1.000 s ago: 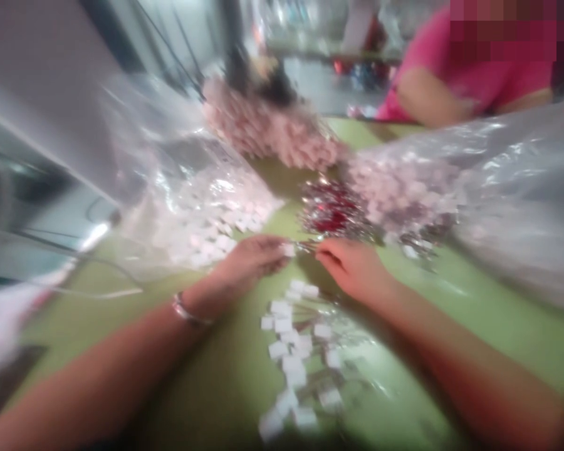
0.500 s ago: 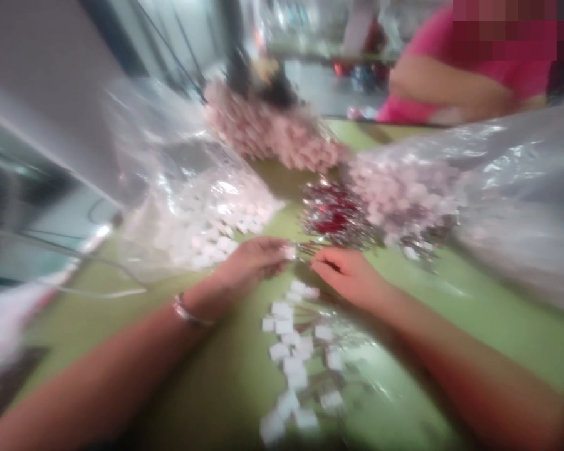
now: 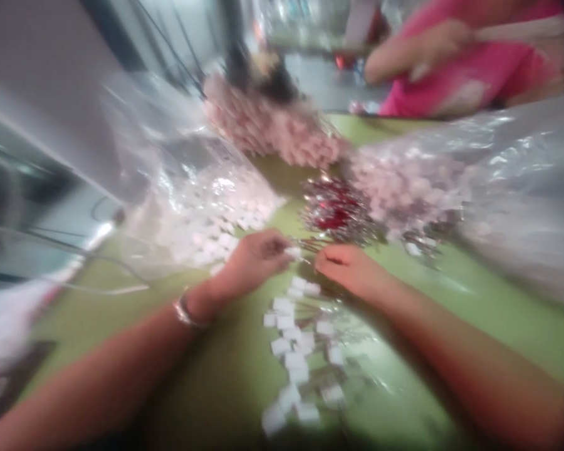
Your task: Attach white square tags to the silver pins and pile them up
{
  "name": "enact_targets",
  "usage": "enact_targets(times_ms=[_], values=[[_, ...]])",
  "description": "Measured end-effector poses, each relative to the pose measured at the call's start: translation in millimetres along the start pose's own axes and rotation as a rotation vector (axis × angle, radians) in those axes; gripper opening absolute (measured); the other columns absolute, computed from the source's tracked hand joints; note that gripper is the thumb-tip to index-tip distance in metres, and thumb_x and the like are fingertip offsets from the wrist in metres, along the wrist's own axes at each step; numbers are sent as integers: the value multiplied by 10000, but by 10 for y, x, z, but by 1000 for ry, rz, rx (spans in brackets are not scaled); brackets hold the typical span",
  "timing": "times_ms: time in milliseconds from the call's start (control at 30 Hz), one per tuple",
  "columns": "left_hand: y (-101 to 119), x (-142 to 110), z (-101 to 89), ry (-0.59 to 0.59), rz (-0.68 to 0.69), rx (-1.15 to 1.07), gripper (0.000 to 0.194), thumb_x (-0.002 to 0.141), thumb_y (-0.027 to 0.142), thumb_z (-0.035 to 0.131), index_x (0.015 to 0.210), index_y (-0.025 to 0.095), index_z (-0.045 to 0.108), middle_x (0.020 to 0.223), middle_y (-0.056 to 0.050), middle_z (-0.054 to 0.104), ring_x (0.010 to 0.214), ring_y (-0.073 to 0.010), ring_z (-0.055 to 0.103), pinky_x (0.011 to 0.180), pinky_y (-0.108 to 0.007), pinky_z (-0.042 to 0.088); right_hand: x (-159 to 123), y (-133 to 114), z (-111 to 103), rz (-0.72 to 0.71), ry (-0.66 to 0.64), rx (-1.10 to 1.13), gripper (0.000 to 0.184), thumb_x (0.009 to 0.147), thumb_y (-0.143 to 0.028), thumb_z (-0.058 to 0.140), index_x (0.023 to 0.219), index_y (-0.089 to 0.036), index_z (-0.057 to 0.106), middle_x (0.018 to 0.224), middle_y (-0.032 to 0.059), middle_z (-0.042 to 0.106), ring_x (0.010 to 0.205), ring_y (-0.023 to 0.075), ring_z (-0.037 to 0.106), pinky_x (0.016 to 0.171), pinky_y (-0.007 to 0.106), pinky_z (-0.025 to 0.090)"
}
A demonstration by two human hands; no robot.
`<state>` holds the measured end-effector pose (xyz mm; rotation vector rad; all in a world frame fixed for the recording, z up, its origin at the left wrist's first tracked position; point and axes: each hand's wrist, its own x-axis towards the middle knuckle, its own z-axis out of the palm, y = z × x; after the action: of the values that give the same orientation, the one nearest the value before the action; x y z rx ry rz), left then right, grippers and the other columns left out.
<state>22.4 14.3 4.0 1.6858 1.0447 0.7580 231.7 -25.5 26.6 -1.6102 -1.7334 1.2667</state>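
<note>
My left hand (image 3: 258, 258), a bracelet at its wrist, pinches a small white block (image 3: 293, 252) between thumb and fingers. Just to its right, my right hand (image 3: 341, 264) is closed, its fingertips together on a thin stem that points toward the block. Blur hides whether stem and block touch. Below both hands lie several white blocks on thin stems (image 3: 295, 366), spread in a loose column. Directly beyond my right hand is a bundle of red and silver glittery stems (image 3: 334, 212).
A clear plastic bag (image 3: 183, 188) at left spills loose white blocks (image 3: 216, 244). Pale pink bunches (image 3: 282, 134) lie at the back, with another pink bunch (image 3: 404, 188) beside a large plastic bag (image 3: 521, 200) on the green table (image 3: 207, 388). A person in pink (image 3: 474, 69) is across the table.
My left fingers have shifted slightly around the white block, and my right hand has moved a little to the right. Across the table, the other person's arm has risen.
</note>
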Motion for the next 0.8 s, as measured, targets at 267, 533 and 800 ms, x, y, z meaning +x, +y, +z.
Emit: enact_targets(times_ms=[267, 533, 800], values=[[58, -10, 18, -40, 88, 35, 157, 774, 298, 706, 861, 170, 677, 730, -43, 694, 627, -127, 628, 601, -255, 509, -33, -35, 12, 129, -42, 88, 167, 784, -237, 529, 631, -186, 573, 511, -56, 477, 465, 84, 411, 469, 216, 324], [-69, -55, 213, -59, -26, -65, 126, 765, 267, 697, 839, 172, 659, 656, -33, 677, 606, -139, 630, 590, -268, 504, -35, 76, 120, -72, 11, -81, 188, 826, -270, 496, 664, -194, 554, 639, -25, 558, 612, 120, 505, 566, 227, 384], [110, 73, -83, -36, 95, 184, 310, 761, 310, 691, 1057, 216, 689, 875, -47, 709, 746, -179, 629, 711, -306, 490, -22, 176, 94, -245, 88, -363, 224, 888, -270, 461, 701, -194, 558, 666, -12, 581, 621, 127, 512, 593, 243, 368]])
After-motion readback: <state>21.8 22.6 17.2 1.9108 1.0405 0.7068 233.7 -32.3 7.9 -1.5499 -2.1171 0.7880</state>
